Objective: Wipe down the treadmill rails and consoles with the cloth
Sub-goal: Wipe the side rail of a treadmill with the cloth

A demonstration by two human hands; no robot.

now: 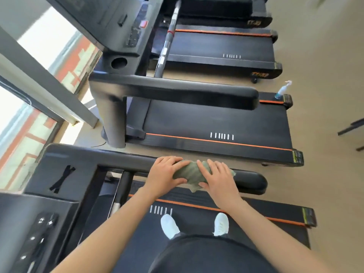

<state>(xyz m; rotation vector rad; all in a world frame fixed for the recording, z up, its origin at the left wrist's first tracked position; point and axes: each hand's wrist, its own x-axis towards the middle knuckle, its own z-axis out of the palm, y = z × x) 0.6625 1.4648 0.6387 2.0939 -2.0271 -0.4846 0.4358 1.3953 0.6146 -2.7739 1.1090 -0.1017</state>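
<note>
A green cloth is wrapped over the black padded handrail of the treadmill I stand on. My left hand grips the cloth and rail on the cloth's left side, thumb curled under. My right hand grips them on the cloth's right side, fingers over the top. This treadmill's console, with white-marked buttons, sits at the lower left. The neighbouring treadmill's rail and console lie beyond.
A blue spray bottle stands on the rear corner of the neighbouring treadmill's deck. More treadmills line up further back. Windows run along the left. Beige floor lies to the right, with dark furniture legs at the edge.
</note>
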